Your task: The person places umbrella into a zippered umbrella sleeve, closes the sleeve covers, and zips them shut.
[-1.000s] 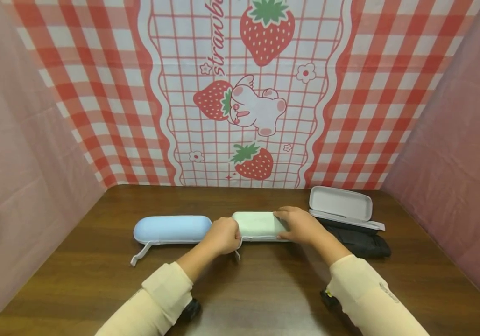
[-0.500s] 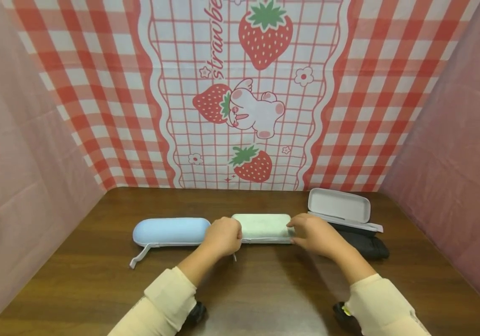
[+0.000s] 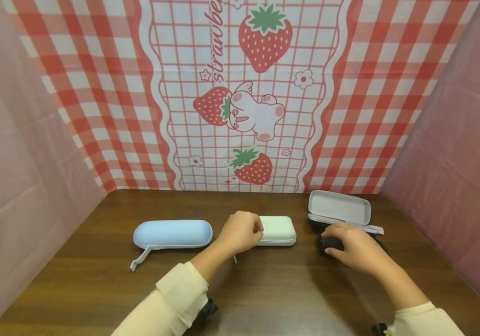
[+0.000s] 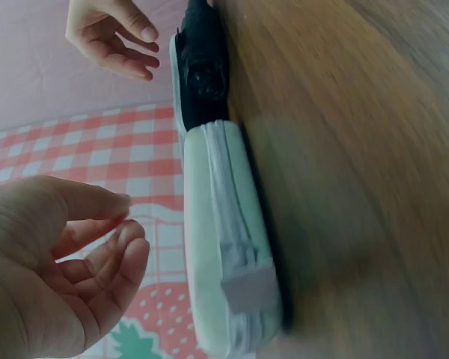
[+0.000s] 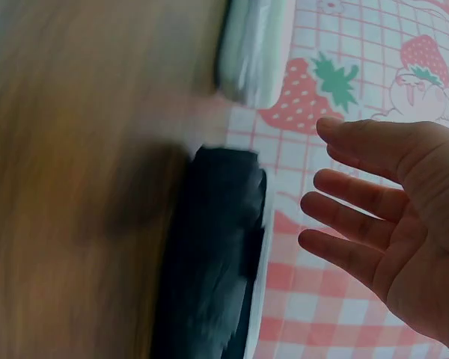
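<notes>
A pale green zipped case (image 3: 279,229) lies shut in the middle of the table. Over its left end hovers my left hand (image 3: 240,232), fingers loosely bent, with a gap to the case in the left wrist view. My right hand (image 3: 357,247) is above a black folded umbrella (image 5: 209,262) at the right. Its fingers are spread and hold nothing; the right wrist view shows them apart from the umbrella. Directly behind that stands a grey case (image 3: 340,207) with its lid up and a dark inside. My right hand hides part of the umbrella in the head view.
A light blue rounded case (image 3: 172,233) lies shut at the left, its grey strap (image 3: 140,259) pointing toward me. The wooden table (image 3: 265,289) ends at a red checked strawberry cloth (image 3: 240,140). Pink cloth (image 3: 458,154) hangs at both sides.
My right hand has left the green case and moved right, over the black umbrella. My left hand has shifted slightly right from the green case's left end and hangs over it.
</notes>
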Demonstrator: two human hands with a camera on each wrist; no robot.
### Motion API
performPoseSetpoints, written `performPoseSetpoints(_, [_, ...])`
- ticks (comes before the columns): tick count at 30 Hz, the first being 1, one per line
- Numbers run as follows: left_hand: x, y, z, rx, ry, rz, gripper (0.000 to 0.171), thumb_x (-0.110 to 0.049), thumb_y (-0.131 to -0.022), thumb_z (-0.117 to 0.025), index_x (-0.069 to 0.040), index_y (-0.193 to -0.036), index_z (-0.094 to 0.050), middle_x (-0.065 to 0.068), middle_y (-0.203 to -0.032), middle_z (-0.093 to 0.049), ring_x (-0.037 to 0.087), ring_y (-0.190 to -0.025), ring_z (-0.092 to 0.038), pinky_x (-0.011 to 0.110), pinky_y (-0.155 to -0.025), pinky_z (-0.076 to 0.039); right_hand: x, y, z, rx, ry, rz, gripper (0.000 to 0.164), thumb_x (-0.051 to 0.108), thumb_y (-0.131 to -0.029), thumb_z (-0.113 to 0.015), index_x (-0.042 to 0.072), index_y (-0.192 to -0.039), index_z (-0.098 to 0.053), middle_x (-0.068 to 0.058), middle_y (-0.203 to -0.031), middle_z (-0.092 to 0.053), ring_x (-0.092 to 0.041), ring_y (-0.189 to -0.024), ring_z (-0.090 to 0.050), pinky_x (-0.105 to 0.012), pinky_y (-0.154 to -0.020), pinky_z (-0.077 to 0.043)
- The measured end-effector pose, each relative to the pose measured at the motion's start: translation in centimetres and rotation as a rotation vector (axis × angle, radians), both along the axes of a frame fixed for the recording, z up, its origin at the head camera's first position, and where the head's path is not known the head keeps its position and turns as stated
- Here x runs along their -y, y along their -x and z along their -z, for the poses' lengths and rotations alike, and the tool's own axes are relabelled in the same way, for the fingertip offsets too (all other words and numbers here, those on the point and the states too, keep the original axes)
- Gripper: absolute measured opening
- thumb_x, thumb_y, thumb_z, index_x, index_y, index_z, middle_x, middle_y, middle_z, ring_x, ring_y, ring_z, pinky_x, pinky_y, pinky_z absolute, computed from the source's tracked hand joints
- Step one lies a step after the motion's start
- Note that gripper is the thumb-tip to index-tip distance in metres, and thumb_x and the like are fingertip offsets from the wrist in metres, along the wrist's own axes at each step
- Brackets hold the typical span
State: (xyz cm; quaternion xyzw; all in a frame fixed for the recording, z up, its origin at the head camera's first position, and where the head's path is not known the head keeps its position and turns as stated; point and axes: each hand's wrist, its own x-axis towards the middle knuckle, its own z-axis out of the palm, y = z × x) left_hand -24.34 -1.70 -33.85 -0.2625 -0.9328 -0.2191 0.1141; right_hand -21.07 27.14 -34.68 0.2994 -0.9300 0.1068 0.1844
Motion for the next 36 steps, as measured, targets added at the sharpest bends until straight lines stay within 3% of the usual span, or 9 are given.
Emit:
performPoseSetpoints(5, [-1.7, 0.8, 0.8, -0.006, -0.104, 0.08, 0.004, -0.019, -0.075, -0.066, -0.017, -0.072, -0.066, -0.012, -0.063, -0.057, 0.0, -0.059, -0.05, 0.016, -0.054, -0.04, -1.9, -0.2, 0.6, 0.002, -0.057, 0.036, 0.034, 0.016, -0.063, -0.077, 0.007, -0.093, -0.065, -0.003, -0.093, -0.061, -0.023, -0.092, -0.056, -0.041, -0.078, -0.044])
performPoseSetpoints(9, [-2.9, 1.8, 1.3, 0.067, -0.205, 0.128, 0.003, -0.018, -0.076, -0.066, -0.015, -0.075, -0.067, -0.011, -0.067, -0.059, -0.001, -0.061, -0.052, 0.014, -0.056, -0.041, -3.1, -0.3, 0.5, 0.037, -0.087, 0.1, 0.038, 0.016, -0.062, -0.078, 0.007, -0.096, -0.064, -0.007, -0.097, -0.06, -0.027, -0.094, -0.055, -0.044, -0.077, -0.044])
performPoseSetpoints(14, [-4.5, 2.8, 1.3, 0.165, -0.315, 0.134, 0.004, -0.018, -0.077, -0.066, -0.015, -0.08, -0.067, -0.01, -0.076, -0.061, 0.0, -0.065, -0.055, 0.015, -0.058, -0.043, -4.2, 0.2, 0.3, 0.062, -0.135, 0.137, 0.042, 0.016, -0.06, -0.078, 0.006, -0.097, -0.063, -0.01, -0.096, -0.06, -0.03, -0.093, -0.055, -0.045, -0.075, -0.044])
performPoseSetpoints(22, [-7.4, 4.7, 1.4, 0.21, -0.397, 0.137, 0.007, -0.016, -0.077, -0.067, -0.014, -0.083, -0.069, -0.009, -0.08, -0.064, 0.005, -0.075, -0.059, 0.015, -0.062, -0.044, -4.8, 1.4, 1.2, 0.121, -0.18, 0.164, 0.061, 0.019, -0.055, -0.081, -0.001, -0.107, -0.057, -0.017, -0.102, -0.055, -0.036, -0.096, -0.051, -0.049, -0.078, -0.042])
performPoseSetpoints(28, [-9.5, 5.6, 1.4, 0.207, -0.369, 0.143, 0.005, -0.015, -0.077, -0.066, -0.012, -0.081, -0.068, -0.011, -0.073, -0.062, -0.001, -0.07, -0.055, 0.012, -0.063, -0.042, -4.8, 1.5, 1.8, 0.115, -0.186, 0.185, 0.06, 0.023, -0.05, -0.083, 0.003, -0.101, -0.06, -0.008, -0.091, -0.052, -0.032, -0.087, -0.053, -0.047, -0.071, -0.044])
performPoseSetpoints(36, [-11.1, 6.7, 1.6, 0.236, -0.309, 0.094, 0.008, -0.014, -0.077, -0.066, -0.013, -0.084, -0.069, -0.011, -0.071, -0.061, 0.0, -0.068, -0.052, 0.014, -0.062, -0.04, -4.4, 1.3, 1.9, 0.195, -0.214, 0.176, 0.064, 0.031, -0.043, -0.084, 0.013, -0.097, -0.053, -0.003, -0.088, -0.058, -0.025, -0.085, -0.055, -0.041, -0.061, -0.044])
